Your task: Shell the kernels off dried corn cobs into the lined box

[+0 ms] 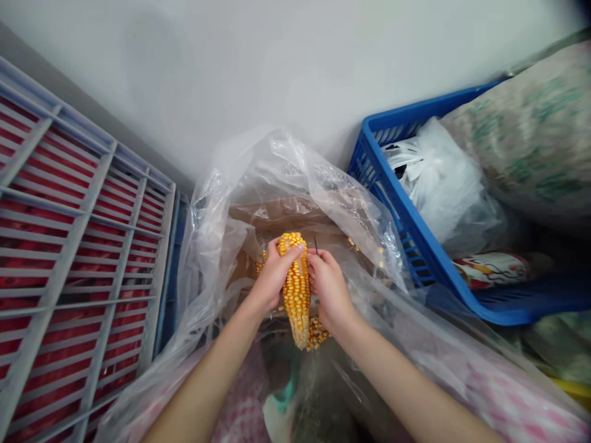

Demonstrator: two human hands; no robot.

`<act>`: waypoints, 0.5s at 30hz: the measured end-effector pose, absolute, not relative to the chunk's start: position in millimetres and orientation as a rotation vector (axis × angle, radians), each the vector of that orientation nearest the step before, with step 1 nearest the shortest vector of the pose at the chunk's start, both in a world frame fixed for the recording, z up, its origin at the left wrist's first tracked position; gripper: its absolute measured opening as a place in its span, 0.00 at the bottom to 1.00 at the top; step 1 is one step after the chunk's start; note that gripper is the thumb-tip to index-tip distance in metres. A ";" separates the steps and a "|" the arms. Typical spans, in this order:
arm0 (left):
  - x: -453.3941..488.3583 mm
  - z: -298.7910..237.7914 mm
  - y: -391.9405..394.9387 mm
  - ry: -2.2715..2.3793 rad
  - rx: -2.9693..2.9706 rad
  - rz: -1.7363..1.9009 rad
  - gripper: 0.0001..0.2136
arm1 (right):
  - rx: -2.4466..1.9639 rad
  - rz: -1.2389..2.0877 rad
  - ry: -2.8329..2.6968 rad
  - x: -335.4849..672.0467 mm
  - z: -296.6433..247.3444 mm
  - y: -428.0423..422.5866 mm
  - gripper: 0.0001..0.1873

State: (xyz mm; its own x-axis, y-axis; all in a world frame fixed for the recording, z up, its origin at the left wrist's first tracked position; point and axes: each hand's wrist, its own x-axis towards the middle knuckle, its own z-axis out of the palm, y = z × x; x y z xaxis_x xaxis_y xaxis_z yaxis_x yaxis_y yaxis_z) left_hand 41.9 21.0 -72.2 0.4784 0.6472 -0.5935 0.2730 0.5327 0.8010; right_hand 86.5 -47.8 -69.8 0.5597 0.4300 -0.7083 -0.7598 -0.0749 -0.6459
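My left hand (274,277) grips a dried yellow corn cob (296,295) from the left side, fingers wrapped over its upper part. The cob hangs tip-down above a brown cardboard box (272,215) lined with clear plastic sheeting (221,209). My right hand (330,289) lies against the cob's right side and pinches a thin dark pin (316,245), which sticks up past my fingers. Its lower end is hidden. Below the cob sits a heap of loose kernels or a second cob (318,333), partly hidden behind it. A few loose kernels lie on the plastic to the right.
A blue plastic basket (383,160) holding a white plastic bag (436,178) stands to the right, with a large patterned sack (521,129) behind it. A grey-framed crate (78,227) with red slats stands at the left. A white wall (231,74) rises ahead.
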 end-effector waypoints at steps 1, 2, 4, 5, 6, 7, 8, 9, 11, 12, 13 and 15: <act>42.2 -72.0 20.6 1.115 1.014 0.293 0.18 | -1.312 1.014 0.320 86.1 -70.1 -47.6 0.07; 42.6 -71.8 20.3 1.139 0.998 0.299 0.18 | -1.311 1.017 0.319 85.8 -70.5 -47.2 0.07; 43.2 -71.2 20.6 1.175 0.969 0.305 0.17 | -1.304 1.022 0.318 85.3 -71.0 -46.2 0.07; 43.5 -70.9 20.9 1.184 0.958 0.309 0.16 | -1.300 1.023 0.316 85.2 -71.1 -45.7 0.08; 43.6 -70.7 21.3 1.186 0.951 0.313 0.15 | -1.294 1.024 0.316 85.0 -71.1 -45.3 0.08; 43.7 -70.7 21.7 1.182 0.945 0.316 0.15 | -1.290 1.024 0.314 84.8 -70.9 -44.9 0.08; 43.7 -71.1 22.0 1.170 0.941 0.315 0.14 | -1.286 1.022 0.309 84.5 -70.6 -44.6 0.08; 43.5 -71.9 22.1 1.148 0.938 0.311 0.13 | -1.284 1.016 0.304 84.2 -70.3 -44.4 0.08; 42.6 -75.1 22.3 1.088 0.958 0.306 0.12 | -1.284 0.999 0.289 83.6 -69.9 -44.1 0.08; 41.9 -77.4 22.4 1.065 0.989 0.309 0.13 | -1.286 0.992 0.284 83.4 -69.9 -44.1 0.08; 41.1 -79.7 22.6 1.054 1.041 0.316 0.14 | -1.290 0.985 0.283 83.2 -70.1 -44.1 0.08; 39.7 -83.7 22.9 1.064 1.202 0.331 0.15 | -1.298 0.980 0.294 83.1 -71.0 -44.3 0.08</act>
State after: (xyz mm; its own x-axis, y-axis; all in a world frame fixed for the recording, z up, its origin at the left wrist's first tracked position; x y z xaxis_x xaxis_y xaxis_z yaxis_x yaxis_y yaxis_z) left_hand 39.7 22.9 -83.7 0.5067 0.7098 -0.4893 0.3072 0.3816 0.8718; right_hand 83.1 -44.3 -71.0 0.5857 0.4401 -0.6806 -0.7419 -0.0471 -0.6689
